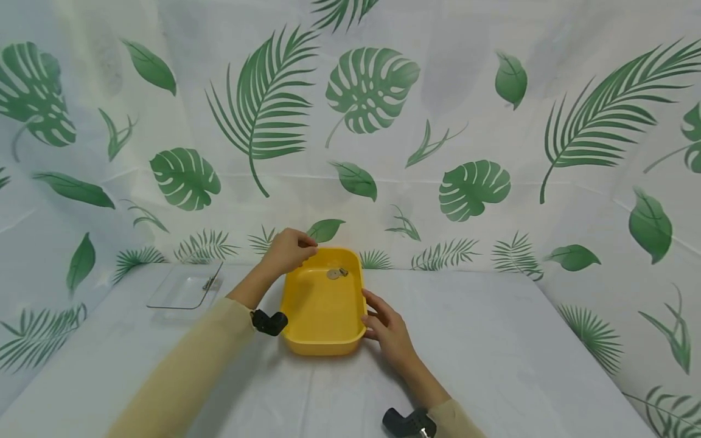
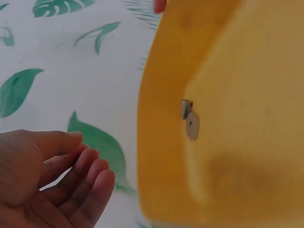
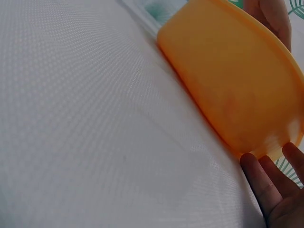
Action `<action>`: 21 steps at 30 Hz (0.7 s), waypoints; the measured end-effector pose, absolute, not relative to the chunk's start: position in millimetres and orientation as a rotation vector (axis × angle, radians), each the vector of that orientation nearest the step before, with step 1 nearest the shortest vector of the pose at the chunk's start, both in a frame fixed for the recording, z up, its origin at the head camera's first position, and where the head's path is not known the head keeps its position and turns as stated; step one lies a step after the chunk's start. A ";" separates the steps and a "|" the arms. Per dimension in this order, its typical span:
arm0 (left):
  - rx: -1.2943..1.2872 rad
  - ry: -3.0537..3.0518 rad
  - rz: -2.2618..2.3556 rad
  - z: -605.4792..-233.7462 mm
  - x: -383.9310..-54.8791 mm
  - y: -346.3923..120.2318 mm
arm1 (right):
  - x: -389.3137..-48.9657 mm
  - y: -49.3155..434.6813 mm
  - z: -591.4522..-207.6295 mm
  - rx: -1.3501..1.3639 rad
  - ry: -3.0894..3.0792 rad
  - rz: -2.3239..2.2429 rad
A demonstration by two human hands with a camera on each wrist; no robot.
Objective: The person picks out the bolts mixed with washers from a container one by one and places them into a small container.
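A yellow plastic bin (image 1: 323, 313) sits on the white table in front of me. At its far end lie a flat round metal washer (image 1: 333, 274) and a small metal piece (image 1: 343, 272), side by side on the floor. My left hand (image 1: 289, 250) hovers by the far left corner, its fingers loosely bent; in the left wrist view that hand (image 2: 61, 175) holds nothing and is apart from the bin wall. My right hand (image 1: 386, 328) rests its fingertips against the bin's right side. The right wrist view has these fingertips (image 3: 249, 162) at the outer wall.
To the left stands a clear shallow box (image 1: 183, 291) with a small metal item (image 1: 208, 283) at its right side. Behind the table hangs a white cloth (image 1: 394, 201) printed with green leaves.
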State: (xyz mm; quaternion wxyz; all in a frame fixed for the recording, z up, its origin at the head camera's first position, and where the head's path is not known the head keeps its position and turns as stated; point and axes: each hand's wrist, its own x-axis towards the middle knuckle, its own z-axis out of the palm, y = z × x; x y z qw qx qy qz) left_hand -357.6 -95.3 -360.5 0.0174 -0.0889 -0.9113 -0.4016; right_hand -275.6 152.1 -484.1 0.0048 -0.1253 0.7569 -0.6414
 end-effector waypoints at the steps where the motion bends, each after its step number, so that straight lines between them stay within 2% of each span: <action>1: -0.284 -2.834 -1.248 -362.5 -359.5 -90.9 | -275.9 152.3 -484.4 -0.389 2.370 -2.012; 14: -0.344 -2.991 -1.258 -397.9 -391.3 -62.1 | -277.0 152.6 -485.1 -0.419 2.373 -2.035; 21: -0.242 -3.074 -1.374 -420.5 -403.7 -56.8 | -276.5 154.0 -485.8 -0.394 2.360 -2.015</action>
